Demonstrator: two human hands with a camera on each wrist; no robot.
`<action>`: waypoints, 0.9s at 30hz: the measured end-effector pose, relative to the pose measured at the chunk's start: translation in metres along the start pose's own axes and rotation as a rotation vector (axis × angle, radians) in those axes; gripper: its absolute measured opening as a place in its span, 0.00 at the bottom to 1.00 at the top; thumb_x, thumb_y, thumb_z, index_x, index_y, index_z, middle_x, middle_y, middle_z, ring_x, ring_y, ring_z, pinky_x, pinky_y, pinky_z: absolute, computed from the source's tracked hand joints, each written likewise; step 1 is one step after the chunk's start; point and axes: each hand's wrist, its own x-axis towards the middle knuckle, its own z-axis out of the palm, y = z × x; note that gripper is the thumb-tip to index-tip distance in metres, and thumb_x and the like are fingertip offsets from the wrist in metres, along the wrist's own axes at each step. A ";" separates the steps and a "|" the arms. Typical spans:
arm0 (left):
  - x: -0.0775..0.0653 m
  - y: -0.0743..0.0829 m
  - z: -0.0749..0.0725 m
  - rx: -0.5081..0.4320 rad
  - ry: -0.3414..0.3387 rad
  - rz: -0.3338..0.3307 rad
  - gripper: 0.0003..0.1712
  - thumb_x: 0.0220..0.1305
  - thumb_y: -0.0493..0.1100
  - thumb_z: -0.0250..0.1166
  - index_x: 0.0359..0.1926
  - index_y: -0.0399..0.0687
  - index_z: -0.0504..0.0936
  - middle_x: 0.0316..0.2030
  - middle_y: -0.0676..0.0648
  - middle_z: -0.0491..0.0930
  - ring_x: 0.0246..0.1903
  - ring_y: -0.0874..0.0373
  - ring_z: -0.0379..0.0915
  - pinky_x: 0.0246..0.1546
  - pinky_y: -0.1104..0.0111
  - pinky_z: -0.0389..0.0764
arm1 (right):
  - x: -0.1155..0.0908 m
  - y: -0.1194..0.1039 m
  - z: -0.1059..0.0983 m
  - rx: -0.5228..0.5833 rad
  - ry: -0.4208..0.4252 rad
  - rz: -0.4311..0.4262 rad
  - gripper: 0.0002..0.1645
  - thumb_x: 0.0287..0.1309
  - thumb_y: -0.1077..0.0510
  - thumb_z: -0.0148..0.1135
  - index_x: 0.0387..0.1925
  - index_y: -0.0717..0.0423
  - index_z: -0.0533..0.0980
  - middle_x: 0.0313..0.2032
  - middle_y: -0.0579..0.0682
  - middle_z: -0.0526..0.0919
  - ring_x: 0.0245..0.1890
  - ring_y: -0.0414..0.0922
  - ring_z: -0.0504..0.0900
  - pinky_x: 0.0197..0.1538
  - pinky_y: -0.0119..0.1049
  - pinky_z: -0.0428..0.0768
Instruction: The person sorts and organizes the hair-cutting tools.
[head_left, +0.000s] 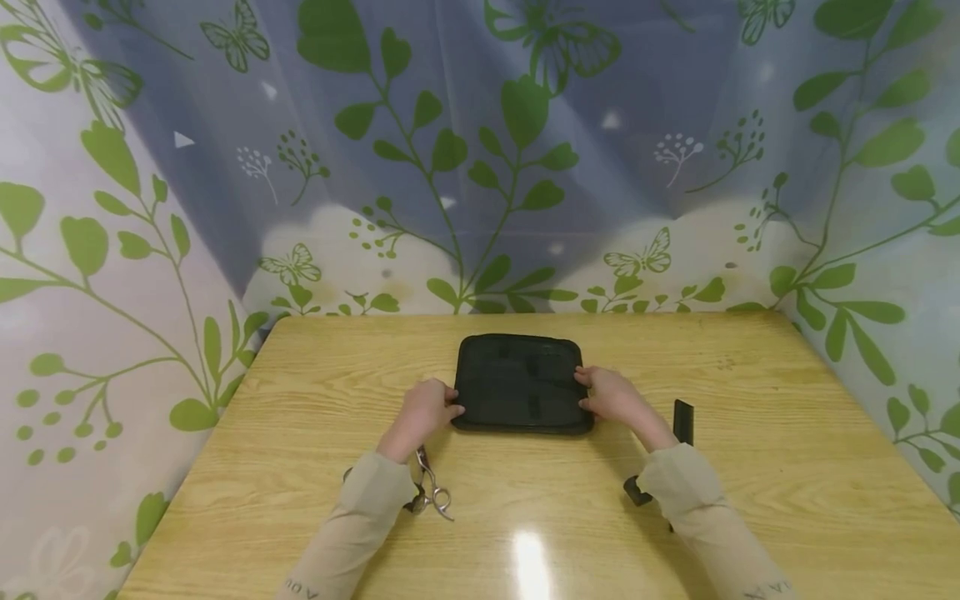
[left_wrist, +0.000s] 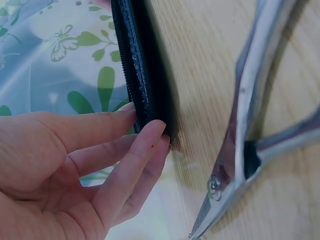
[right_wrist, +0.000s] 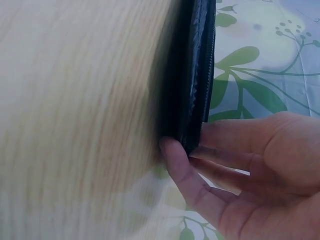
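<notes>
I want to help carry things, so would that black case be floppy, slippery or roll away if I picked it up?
The black case probably bends only a little, since it looks flat between the left hand and right hand. Its surface shows faint reflections, so it might be slippery. Being flat, it likely won't roll.

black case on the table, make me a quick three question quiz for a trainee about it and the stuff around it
1. True or false: the left hand and right hand both grip the black case.
2. Which lies on the table near the left sleeve? a) mug b) scissors c) spoon
3. Fill in: along the black case's edge, the wrist views show a ____.

Key: 1 true; 2 b; 3 zip
</notes>
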 end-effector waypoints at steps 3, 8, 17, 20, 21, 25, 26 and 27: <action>-0.002 0.001 0.000 0.005 -0.001 0.013 0.19 0.57 0.43 0.65 0.47 0.36 0.81 0.46 0.37 0.81 0.40 0.50 0.78 0.45 0.57 0.79 | -0.002 0.001 0.000 -0.009 0.005 -0.005 0.34 0.57 0.64 0.58 0.64 0.66 0.61 0.67 0.62 0.59 0.13 0.39 0.70 0.23 0.31 0.75; -0.008 0.004 0.000 0.018 -0.003 0.025 0.19 0.56 0.43 0.65 0.46 0.35 0.81 0.47 0.38 0.81 0.46 0.47 0.75 0.44 0.59 0.80 | -0.005 0.002 0.000 -0.024 0.005 -0.019 0.34 0.57 0.63 0.58 0.64 0.66 0.61 0.67 0.61 0.60 0.13 0.39 0.70 0.23 0.31 0.74; -0.013 0.006 0.004 0.083 0.038 0.059 0.18 0.56 0.43 0.65 0.45 0.36 0.82 0.45 0.38 0.82 0.46 0.46 0.75 0.48 0.54 0.78 | -0.012 0.002 0.004 -0.022 0.015 -0.017 0.35 0.57 0.62 0.59 0.65 0.64 0.61 0.67 0.59 0.60 0.13 0.39 0.69 0.22 0.32 0.74; -0.015 0.005 0.006 0.085 0.055 0.072 0.17 0.56 0.42 0.65 0.44 0.35 0.82 0.45 0.37 0.82 0.46 0.46 0.75 0.48 0.54 0.78 | -0.014 0.002 0.005 -0.033 0.025 -0.022 0.34 0.56 0.62 0.60 0.64 0.64 0.62 0.67 0.59 0.60 0.13 0.39 0.70 0.21 0.31 0.73; -0.016 0.005 0.007 0.083 0.057 0.072 0.17 0.56 0.42 0.65 0.44 0.35 0.82 0.45 0.37 0.82 0.46 0.46 0.75 0.48 0.55 0.78 | -0.014 0.002 0.005 -0.037 0.028 -0.024 0.34 0.56 0.62 0.60 0.64 0.64 0.62 0.67 0.60 0.61 0.13 0.38 0.70 0.21 0.31 0.73; -0.018 0.005 0.008 0.073 0.061 0.079 0.16 0.56 0.42 0.65 0.44 0.35 0.82 0.44 0.38 0.82 0.47 0.45 0.75 0.48 0.55 0.78 | -0.017 0.003 0.005 -0.031 0.033 -0.031 0.34 0.56 0.62 0.60 0.64 0.65 0.62 0.67 0.60 0.61 0.13 0.38 0.71 0.22 0.32 0.74; -0.018 0.005 0.009 0.071 0.062 0.081 0.16 0.56 0.41 0.65 0.43 0.35 0.82 0.44 0.38 0.82 0.47 0.45 0.74 0.48 0.55 0.78 | -0.017 0.003 0.005 -0.029 0.032 -0.036 0.34 0.56 0.62 0.60 0.64 0.65 0.62 0.67 0.61 0.61 0.13 0.39 0.71 0.22 0.33 0.74; -0.019 0.006 0.009 0.066 0.063 0.082 0.16 0.56 0.41 0.65 0.43 0.35 0.82 0.44 0.38 0.82 0.47 0.45 0.74 0.49 0.55 0.77 | -0.018 0.004 0.005 -0.030 0.033 -0.039 0.34 0.56 0.62 0.60 0.63 0.65 0.62 0.67 0.61 0.61 0.13 0.39 0.71 0.24 0.33 0.74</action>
